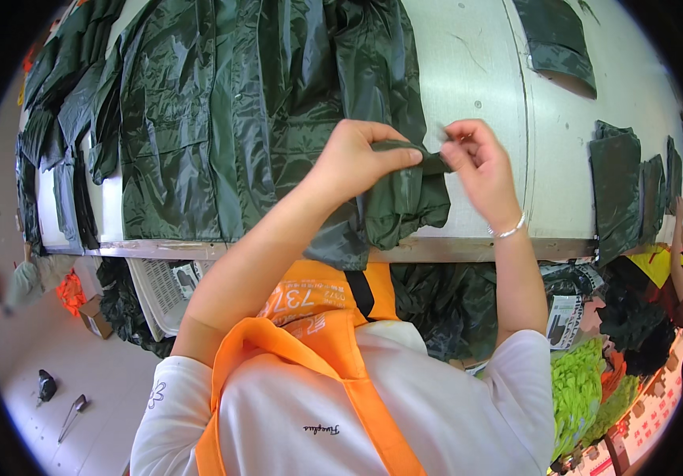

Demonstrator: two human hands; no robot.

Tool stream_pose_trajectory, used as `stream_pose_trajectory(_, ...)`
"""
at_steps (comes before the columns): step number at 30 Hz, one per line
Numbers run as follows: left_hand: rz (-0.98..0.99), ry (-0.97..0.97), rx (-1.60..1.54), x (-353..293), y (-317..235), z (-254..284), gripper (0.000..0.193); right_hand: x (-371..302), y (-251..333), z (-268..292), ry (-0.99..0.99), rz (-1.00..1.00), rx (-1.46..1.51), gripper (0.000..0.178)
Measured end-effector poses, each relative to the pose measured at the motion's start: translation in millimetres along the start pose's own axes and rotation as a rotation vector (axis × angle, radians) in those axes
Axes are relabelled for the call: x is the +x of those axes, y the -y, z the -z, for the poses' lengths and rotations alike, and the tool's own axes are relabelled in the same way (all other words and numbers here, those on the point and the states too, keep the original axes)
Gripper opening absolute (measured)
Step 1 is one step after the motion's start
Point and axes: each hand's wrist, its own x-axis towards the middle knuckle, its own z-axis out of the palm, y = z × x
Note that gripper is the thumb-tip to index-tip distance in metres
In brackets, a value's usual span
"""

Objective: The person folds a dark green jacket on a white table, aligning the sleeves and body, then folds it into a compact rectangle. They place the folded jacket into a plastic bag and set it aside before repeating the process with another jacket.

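A shiny dark green jacket [278,71] is spread over the table, its lower edge along the front. My left hand [361,159] is closed on a part of its right sleeve, thumb over the cloth. My right hand [476,155] is closed at the end of the same piece, thumb and fingers pinched together on the cloth. A small dark bit shows above those fingertips, too blurred to name. Below both hands, bunched sleeve cloth [405,206] hangs toward the table edge.
More dark green garments lie at the table's left [72,87]. Folded dark pieces [615,182] lie at the right, another dark piece [555,40] at the far right. Under the front edge [468,251] stand a white basket [159,297] and dark cloth. A bright green heap [579,389] lies lower right.
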Motion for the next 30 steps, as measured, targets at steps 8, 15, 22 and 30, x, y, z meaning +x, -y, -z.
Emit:
stream_pose_trajectory(8, 0.233, 0.139, -0.883, 15.4, 15.7, 24.0, 0.023, 1.2, -1.5, 7.5, -0.146, -0.145, 0.23, 0.034)
stream_pose_trajectory(15, 0.372, -0.021, -1.104, 21.2, 10.8, 14.2, 0.035, -42.3, 22.5, -37.7, -0.275, 0.162, -0.147, 0.053)
stream_pose_trajectory(22, 0.37, -0.201, -1.162, 18.8, 13.3, 4.3, 0.034, -42.0, -2.7, -63.1, -0.467, 0.065, -0.029, 0.039)
stream_pose_trajectory(30, 0.352, -0.298, -1.156, 27.5, 19.1, 9.4, 0.033, -56.9, -8.4, -26.8, -0.372, 0.024, 0.212, 0.03)
